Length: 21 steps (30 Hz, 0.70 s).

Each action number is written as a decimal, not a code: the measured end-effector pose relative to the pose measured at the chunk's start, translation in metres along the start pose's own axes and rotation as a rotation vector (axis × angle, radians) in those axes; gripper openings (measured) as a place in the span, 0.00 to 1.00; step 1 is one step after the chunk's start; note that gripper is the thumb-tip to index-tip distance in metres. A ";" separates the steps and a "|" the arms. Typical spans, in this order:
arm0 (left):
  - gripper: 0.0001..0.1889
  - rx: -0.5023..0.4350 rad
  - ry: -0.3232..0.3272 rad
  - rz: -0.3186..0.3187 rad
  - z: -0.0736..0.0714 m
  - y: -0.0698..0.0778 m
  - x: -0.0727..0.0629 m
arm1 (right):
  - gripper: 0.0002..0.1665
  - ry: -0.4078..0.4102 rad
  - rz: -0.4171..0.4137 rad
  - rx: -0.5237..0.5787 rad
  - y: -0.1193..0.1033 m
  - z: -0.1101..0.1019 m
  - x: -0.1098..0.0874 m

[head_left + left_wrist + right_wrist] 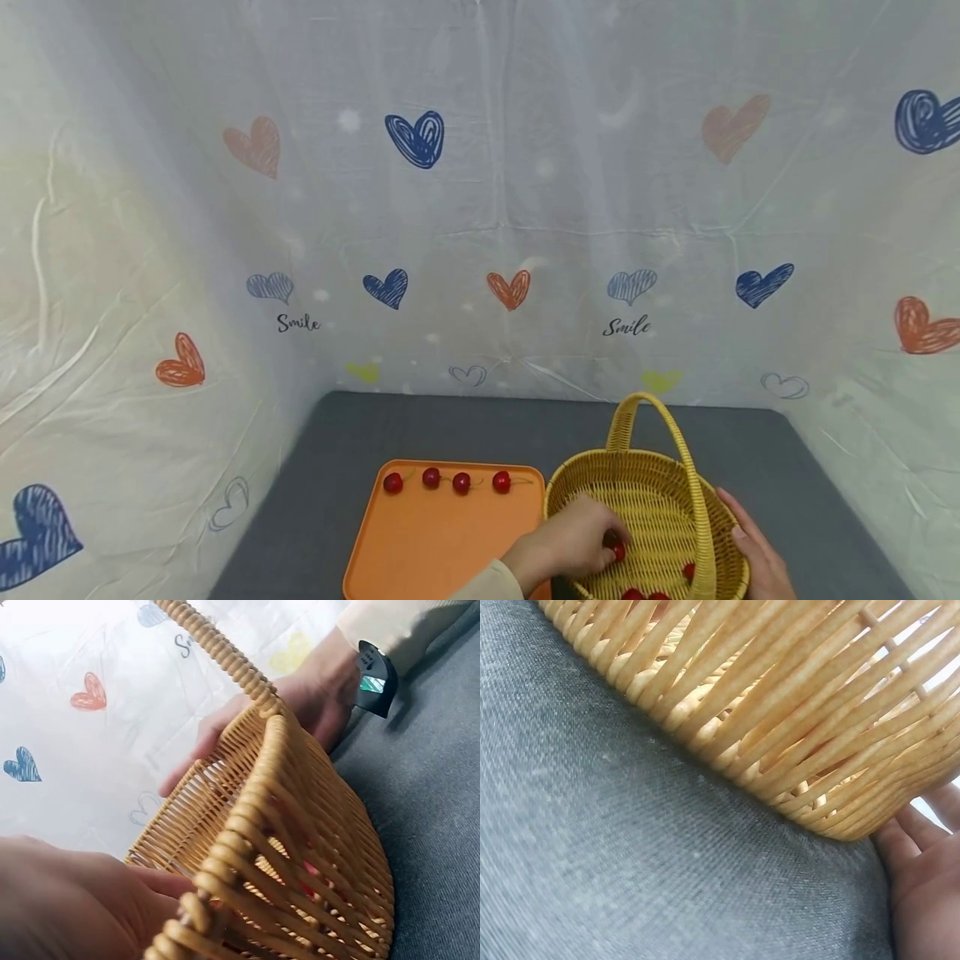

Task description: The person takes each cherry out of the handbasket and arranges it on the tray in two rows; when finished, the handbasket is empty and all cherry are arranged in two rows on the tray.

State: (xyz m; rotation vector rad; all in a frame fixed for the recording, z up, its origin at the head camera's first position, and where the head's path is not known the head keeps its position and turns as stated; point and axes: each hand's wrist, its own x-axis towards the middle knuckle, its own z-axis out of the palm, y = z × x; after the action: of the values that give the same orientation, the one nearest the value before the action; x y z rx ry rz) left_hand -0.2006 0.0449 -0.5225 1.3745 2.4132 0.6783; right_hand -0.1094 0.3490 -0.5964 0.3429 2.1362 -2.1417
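A yellow wicker basket with an arched handle stands on the grey cloth. Inside it, my left hand pinches a red cherry between thumb and fingers. Other cherries lie at the near side of the basket floor, and one more cherry is partly hidden by the handle. My right hand rests with extended fingers against the basket's right outer wall. In the right wrist view, the fingers touch the weave. The left wrist view shows the left hand reaching over the rim, its fingertips hidden.
Left of the basket lies an orange tray, with several stemmed cherries in a row along its far edge. Grey cloth covers the table. A white curtain printed with hearts encloses the back and sides.
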 end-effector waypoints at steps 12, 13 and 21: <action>0.15 0.080 -0.001 -0.021 0.006 0.000 0.006 | 0.40 -0.024 -0.062 0.024 0.003 0.000 0.000; 0.14 0.094 0.012 -0.018 0.007 0.000 0.006 | 0.40 -0.022 -0.061 0.024 0.003 0.000 0.000; 0.05 0.226 0.080 -0.074 0.016 0.005 0.008 | 0.41 -0.017 -0.055 0.006 0.003 -0.001 0.000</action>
State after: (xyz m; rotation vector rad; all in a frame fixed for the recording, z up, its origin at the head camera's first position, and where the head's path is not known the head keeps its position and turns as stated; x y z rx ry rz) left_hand -0.1936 0.0576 -0.5338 1.3550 2.6575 0.4623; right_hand -0.1087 0.3499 -0.5994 0.2685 2.1550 -2.1729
